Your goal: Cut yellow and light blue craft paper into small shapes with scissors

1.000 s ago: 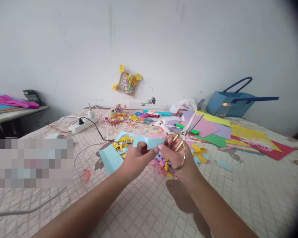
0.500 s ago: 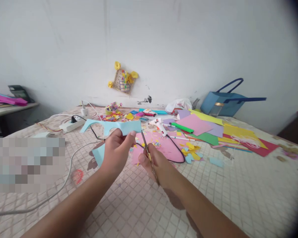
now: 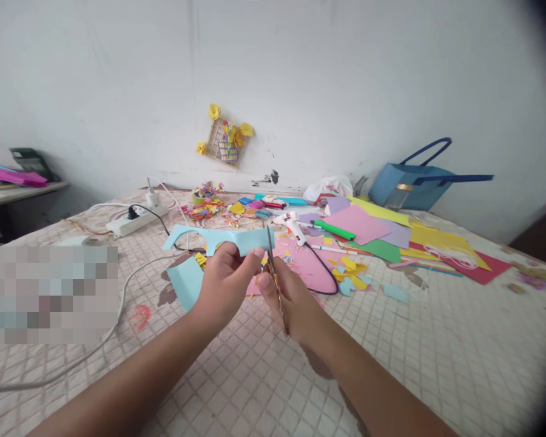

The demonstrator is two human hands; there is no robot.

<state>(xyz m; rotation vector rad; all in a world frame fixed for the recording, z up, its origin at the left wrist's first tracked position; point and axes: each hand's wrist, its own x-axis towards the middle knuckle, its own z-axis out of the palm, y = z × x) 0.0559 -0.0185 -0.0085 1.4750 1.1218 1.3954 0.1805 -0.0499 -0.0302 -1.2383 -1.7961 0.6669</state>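
Note:
Thumb and fingers of my left hand [image 3: 230, 276] pinch a light blue paper strip [image 3: 255, 241] with curved cut-outs along its lower left edge. My right hand [image 3: 289, 297] is closed around a pair of scissors [image 3: 277, 294], whose blades point up and stand slightly apart at the strip's right end. Below and left of the strip, another light blue paper piece [image 3: 186, 282] lies on the table, partly behind my left hand. Beyond the scissors rests a pink sheet [image 3: 309, 267] strewn with small scraps.
A white glue gun [image 3: 293, 226] with a black cord lies past my hands. Coloured sheets [image 3: 361, 223] and a green marker [image 3: 333, 229] are to the right. A power strip [image 3: 136, 221] with cables sits at the left. A blue bag [image 3: 418, 185] stands at the back right.
The blue strip and my left hand have shifted right and slightly down. The scissors have turned more upright, and their blades have opened a little around the strip's right end.

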